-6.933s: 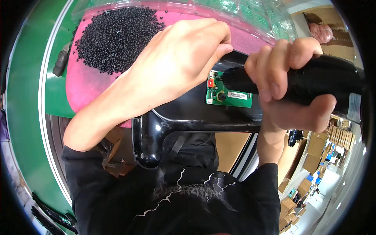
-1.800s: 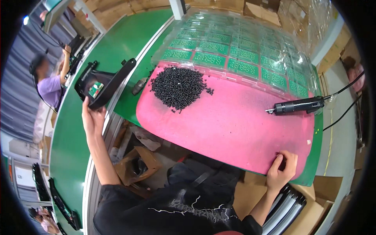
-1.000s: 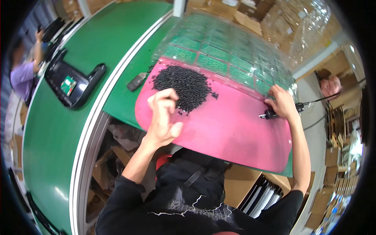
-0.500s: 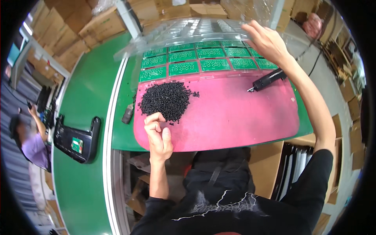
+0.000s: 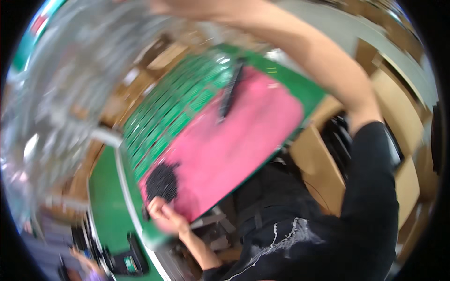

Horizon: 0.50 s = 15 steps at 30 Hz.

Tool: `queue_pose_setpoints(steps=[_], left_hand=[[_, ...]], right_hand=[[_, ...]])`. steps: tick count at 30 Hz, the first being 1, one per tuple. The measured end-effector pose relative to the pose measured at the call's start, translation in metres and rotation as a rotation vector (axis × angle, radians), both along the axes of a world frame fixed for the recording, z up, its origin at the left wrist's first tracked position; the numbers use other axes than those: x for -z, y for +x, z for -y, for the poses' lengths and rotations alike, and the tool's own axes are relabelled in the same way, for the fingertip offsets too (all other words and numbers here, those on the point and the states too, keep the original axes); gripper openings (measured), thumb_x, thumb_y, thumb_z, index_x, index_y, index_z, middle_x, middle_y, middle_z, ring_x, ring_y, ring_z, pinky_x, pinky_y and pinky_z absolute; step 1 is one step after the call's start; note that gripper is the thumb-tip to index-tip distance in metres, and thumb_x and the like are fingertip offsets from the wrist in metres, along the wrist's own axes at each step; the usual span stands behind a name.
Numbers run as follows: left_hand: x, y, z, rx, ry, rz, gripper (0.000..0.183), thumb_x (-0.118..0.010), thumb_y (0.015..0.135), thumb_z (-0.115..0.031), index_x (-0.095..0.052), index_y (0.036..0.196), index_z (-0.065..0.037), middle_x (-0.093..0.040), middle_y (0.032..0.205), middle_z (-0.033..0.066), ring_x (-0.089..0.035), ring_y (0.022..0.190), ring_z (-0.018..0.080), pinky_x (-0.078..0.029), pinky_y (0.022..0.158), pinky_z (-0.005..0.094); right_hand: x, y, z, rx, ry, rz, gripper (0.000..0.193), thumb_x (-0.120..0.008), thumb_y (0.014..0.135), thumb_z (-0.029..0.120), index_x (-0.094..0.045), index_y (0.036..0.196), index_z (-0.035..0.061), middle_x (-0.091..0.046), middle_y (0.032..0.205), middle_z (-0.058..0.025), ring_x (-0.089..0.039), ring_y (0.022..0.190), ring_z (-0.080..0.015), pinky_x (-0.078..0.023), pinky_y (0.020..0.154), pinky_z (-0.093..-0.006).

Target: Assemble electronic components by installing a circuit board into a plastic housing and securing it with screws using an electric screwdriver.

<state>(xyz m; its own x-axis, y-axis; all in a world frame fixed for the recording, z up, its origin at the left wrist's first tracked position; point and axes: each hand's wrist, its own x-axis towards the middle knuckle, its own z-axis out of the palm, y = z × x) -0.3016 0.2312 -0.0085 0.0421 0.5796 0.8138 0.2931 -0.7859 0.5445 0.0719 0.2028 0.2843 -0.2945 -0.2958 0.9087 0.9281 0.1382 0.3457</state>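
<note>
My right hand (image 5: 180, 7), blurred at the upper edge and partly cut off, holds a clear plastic blister tray (image 5: 65, 89) up at the left. The tray is smeared by motion. My left hand (image 5: 164, 213) has its fingers curled beside a heap of small black pieces (image 5: 162, 182), with nothing visible in them. The heap lies on a pink mat (image 5: 225, 145). Behind the mat, green circuit boards (image 5: 180, 100) sit in rows in a clear tray. A black electric screwdriver (image 5: 229, 93) lies between boards and mat, its metal tip toward the mat.
The green bench (image 5: 302, 77) carries the mat. Left of it runs another green worktop (image 5: 105, 187), with a black plastic housing (image 5: 136, 257) holding a small green board. A person's arm (image 5: 84, 260) shows at lower left. Cardboard boxes (image 5: 323, 164) stand at the right.
The view has swung round and tilted. My right hand has lifted the clear blister tray off the boards, up and to the left. My left hand stays curled by the black heap.
</note>
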Motion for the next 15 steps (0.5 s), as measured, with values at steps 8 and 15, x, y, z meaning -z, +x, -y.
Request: queue_pose_setpoints(steps=[8,15], left_hand=[[-0.012,0.102,0.027,0.532,0.072,-0.069,0.014,-0.042,0.1,-0.014,-0.047,0.097,-0.002,-0.045,0.094,0.0079,-0.04,0.077,0.0167,-0.036,0.073,0.0298],[-0.014,0.168,0.049,0.759,0.04,-0.097,0.015,-0.042,0.101,-0.017,-0.047,0.098,-0.003,-0.045,0.093,0.0075,-0.041,0.078,0.0163,-0.037,0.072,0.0304]], right_hand=[[-0.001,0.071,0.089,-0.022,0.149,-0.432,0.025,-0.067,0.085,0.017,-0.058,0.102,0.0013,-0.056,0.105,-0.0149,-0.058,0.099,-0.0251,-0.051,0.07,-0.0388],[0.06,0.118,0.171,-0.426,0.336,-0.808,0.035,-0.068,0.093,0.029,-0.055,0.103,-0.0021,-0.059,0.092,-0.0091,-0.057,0.081,-0.0155,-0.05,0.064,-0.0326]])
